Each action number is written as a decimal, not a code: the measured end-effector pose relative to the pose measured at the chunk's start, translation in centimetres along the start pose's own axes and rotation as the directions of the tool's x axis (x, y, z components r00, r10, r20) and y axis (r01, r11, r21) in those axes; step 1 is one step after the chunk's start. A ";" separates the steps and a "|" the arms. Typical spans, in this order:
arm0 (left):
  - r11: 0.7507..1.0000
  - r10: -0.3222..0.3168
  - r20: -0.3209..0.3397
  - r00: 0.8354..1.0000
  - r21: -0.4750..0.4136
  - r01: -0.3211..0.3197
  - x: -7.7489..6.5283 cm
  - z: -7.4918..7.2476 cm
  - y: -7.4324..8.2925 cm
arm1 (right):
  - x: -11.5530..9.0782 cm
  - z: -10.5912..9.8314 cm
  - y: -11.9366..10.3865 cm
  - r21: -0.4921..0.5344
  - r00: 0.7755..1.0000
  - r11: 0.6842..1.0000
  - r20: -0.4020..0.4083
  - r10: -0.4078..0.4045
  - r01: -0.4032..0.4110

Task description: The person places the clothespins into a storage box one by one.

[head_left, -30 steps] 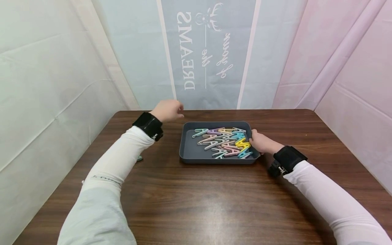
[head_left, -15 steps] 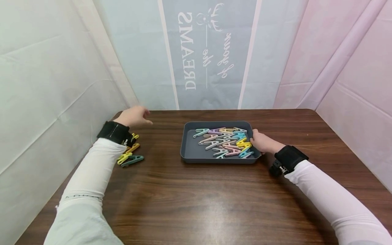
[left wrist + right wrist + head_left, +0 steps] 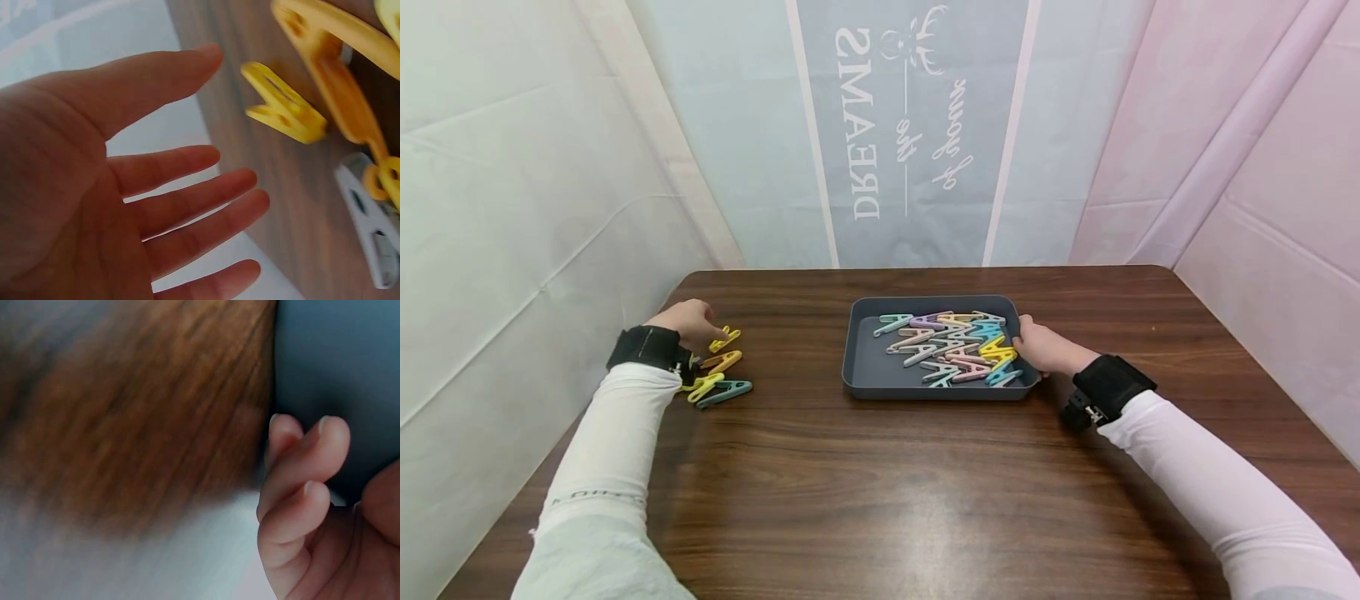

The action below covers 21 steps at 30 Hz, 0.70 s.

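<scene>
My left hand (image 3: 687, 320) hovers with nothing in it at the far left of the table, beside a small yellow clothespin (image 3: 726, 338). In the left wrist view its fingers and thumb are spread apart, pointing toward that clothespin (image 3: 284, 105). Nearer to me lie an orange clothespin (image 3: 723, 362), a light yellow one and a dark green clothespin (image 3: 726, 393), partly behind the wrist strap. My right hand (image 3: 1047, 348) grips the right side of a grey tray (image 3: 867, 365), fingers curled against its wall (image 3: 337, 356). Many pastel clothespins (image 3: 951, 346) lie in the tray, mostly toward its right.
The brown wooden table (image 3: 880, 483) reaches back to a hanging cloth (image 3: 925, 133) with mirrored lettering. Pale cloth walls (image 3: 512, 208) rise on the left and right sides.
My left hand has moved left and down from beside the tray to the loose clothespins, bringing the pile into view. The right hand and tray have barely moved.
</scene>
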State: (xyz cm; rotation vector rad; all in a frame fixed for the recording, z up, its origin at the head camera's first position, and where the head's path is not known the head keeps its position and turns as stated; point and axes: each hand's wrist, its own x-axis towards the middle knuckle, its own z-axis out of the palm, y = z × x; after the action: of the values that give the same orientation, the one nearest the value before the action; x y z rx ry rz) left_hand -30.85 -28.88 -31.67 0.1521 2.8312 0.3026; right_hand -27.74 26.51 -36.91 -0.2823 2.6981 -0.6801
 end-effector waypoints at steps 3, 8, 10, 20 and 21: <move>0.999 -0.035 0.022 0.999 -0.012 0.035 0.9 0.6 -0.7 | 0.0 0.0 0.0 -0.011 1.000 1.000 -0.002 0.001 -0.001; 0.994 -0.094 0.086 0.992 -0.050 0.098 2.6 1.3 -1.2 | 0.1 0.1 0.2 -0.011 1.000 1.000 -0.008 0.005 -0.005; 0.991 -0.116 0.095 0.989 -0.048 0.121 3.1 1.6 -1.2 | 0.2 0.2 0.3 -0.007 1.000 1.000 -0.011 0.008 -0.008; 0.985 -0.174 0.013 0.985 0.007 0.174 4.1 2.1 0.1 | 0.1 0.2 0.0 -0.012 1.000 1.000 -0.018 0.026 -0.026; 0.984 -0.180 0.002 0.984 0.012 0.180 4.2 2.2 0.2 | 0.2 0.2 0.0 -0.015 0.999 0.999 -0.016 0.028 -0.028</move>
State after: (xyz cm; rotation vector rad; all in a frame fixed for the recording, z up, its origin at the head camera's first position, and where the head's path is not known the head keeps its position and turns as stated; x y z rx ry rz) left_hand -34.19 -27.73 -34.82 -0.1011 2.8190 0.2456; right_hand -27.82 26.35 -37.08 -0.2434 2.7183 -0.6574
